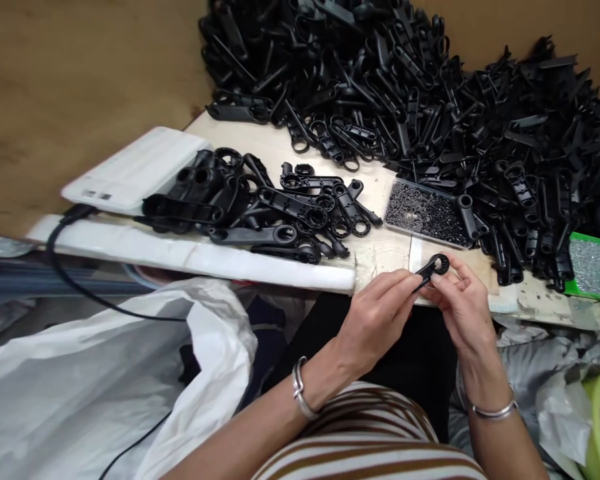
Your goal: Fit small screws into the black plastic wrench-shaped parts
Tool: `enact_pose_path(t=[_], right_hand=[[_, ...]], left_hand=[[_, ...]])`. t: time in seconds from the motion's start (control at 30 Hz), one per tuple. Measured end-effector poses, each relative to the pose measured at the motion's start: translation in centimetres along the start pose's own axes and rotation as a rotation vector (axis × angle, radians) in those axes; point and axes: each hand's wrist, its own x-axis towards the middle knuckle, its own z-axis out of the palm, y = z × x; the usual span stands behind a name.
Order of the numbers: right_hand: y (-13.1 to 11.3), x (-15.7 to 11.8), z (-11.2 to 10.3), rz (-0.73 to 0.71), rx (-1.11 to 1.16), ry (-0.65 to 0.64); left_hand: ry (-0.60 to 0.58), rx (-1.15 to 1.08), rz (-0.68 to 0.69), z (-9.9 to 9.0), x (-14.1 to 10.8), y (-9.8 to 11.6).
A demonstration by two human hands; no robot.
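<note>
Striped shirtfront (370, 443) lies nearest us; beyond it, our left hand (375, 320) grips the shank of a black part (425, 272) while our right hand (463, 297) pinches its ringed end, over the near edge of the table (545, 305). Should both grips slacken, it could drop off that edge. Whether our right fingertips also hold something tiny, we can't quite tell.

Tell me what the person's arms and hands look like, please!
The left hand and right hand wear no gloves. No sleeves cover the left forearm or right forearm in view. Each wrist has a shiny silver bracelet: the left bracelet has overlapping ends, and the right bracelet is a slim band.
</note>
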Motion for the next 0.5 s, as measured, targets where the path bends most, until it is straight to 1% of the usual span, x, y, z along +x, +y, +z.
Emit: enact_pose_path(t=[0.07,0.13,0.2,0.33,0.43,0.5], right_hand=[[0.16,0.15,0.12,-0.020,-0.008,0.036],[0.18,0.23,0.16,-0.014,-0.003,0.041],[0.04,0.26,0.10,0.019,0.020,0.007],[-0.21,0.04,-0.13,0.088,0.060,-0.108],[0.02,-0.19,-0.24,0.071,0.030,-0.138],[0.11,-0.18,-0.58,0.047,-0.026,-0.139]], left_hand=[[0.000,0.000,0.010,-0.01,-0.11,0.14],[0.003,-0.001,0.012,-0.03,-0.11,0.26],[0.009,-0.009,0.018,-0.12,0.03,0.32],[0.031,-0.027,0.024,-0.39,0.43,0.26],[0.024,-0.008,-0.001,-0.24,0.33,0.24],[-0.028,-0.018,0.012,0.05,0.11,0.24]])
